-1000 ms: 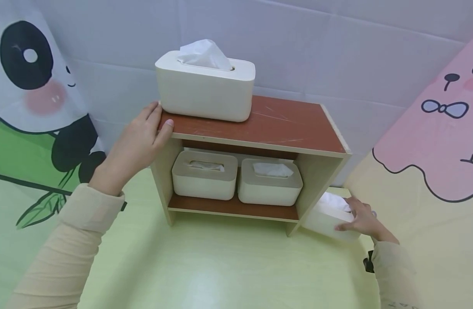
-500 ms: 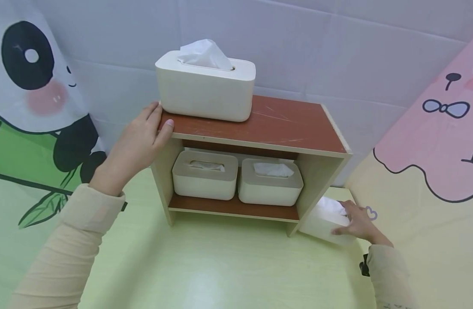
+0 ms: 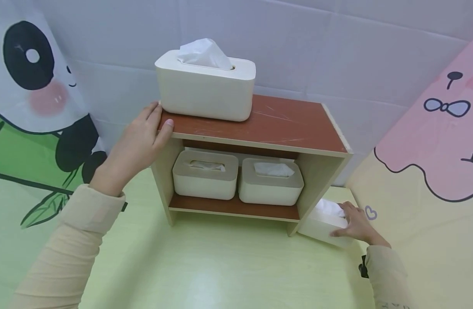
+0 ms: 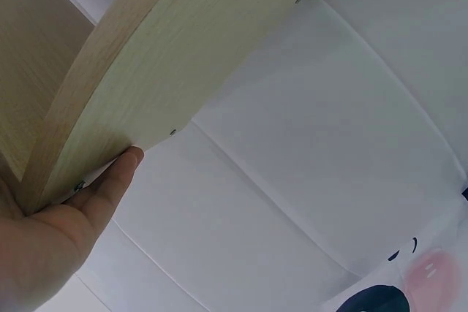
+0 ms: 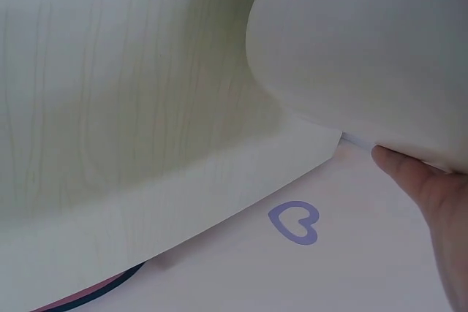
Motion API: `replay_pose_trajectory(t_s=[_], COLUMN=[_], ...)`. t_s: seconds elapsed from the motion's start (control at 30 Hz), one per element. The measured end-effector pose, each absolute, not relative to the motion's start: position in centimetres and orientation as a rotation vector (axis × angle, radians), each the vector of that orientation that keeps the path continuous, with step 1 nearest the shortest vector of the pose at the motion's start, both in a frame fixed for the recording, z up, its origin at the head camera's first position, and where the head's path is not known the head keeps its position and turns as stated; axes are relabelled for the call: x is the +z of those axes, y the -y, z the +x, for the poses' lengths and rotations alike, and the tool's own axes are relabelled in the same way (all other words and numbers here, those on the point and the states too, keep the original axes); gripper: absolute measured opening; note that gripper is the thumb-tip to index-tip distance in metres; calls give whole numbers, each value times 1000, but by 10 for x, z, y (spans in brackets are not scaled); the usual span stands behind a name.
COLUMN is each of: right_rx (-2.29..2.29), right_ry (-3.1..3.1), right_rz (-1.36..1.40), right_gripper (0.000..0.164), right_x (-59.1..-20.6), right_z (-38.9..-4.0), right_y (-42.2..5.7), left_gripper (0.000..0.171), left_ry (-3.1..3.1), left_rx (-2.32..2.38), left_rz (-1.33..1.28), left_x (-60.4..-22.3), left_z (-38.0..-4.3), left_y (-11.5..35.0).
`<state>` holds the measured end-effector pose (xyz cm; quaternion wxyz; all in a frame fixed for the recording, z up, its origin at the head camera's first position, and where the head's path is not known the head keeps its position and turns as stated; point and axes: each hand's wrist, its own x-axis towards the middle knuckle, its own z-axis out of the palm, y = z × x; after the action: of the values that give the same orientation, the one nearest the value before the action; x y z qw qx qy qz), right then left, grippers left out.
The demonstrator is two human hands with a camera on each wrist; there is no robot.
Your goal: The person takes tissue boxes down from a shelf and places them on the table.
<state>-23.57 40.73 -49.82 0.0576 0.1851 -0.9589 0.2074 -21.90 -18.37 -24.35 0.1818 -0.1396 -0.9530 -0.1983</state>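
Tally: I find two tissue boxes (image 3: 205,186) inside the shelf unit (image 3: 294,122) and a third box (image 3: 205,94) on top. The fourth box (image 3: 319,228) is outstanding, just right of the unit, clamped by the right hand's (image 3: 357,224) fingers; lift off the desk (image 3: 221,262) unconfirmed. Left hand (image 3: 137,141) rests on the unit's corner, thumb and fingers apart.

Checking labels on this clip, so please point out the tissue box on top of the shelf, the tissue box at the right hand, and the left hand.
Top tissue box (image 3: 205,94): head view, on its front wall.
Outer tissue box (image 3: 322,230): head view, on its front wall.
Left hand (image 3: 139,138): head view, on its back.
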Motion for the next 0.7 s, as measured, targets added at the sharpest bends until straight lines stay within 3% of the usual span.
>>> replay_pose_trajectory(t_s=[0.7], right_rx=[551], right_ry=[2911], right_rz=[686], right_gripper=[94], right_x=[-503], right_z=[-249], right_y=[-411], left_gripper=[64], left_ry=[2679], left_rx=[-537], left_rz=[-387], left_x=[-244], left_z=[-219], left_y=[184])
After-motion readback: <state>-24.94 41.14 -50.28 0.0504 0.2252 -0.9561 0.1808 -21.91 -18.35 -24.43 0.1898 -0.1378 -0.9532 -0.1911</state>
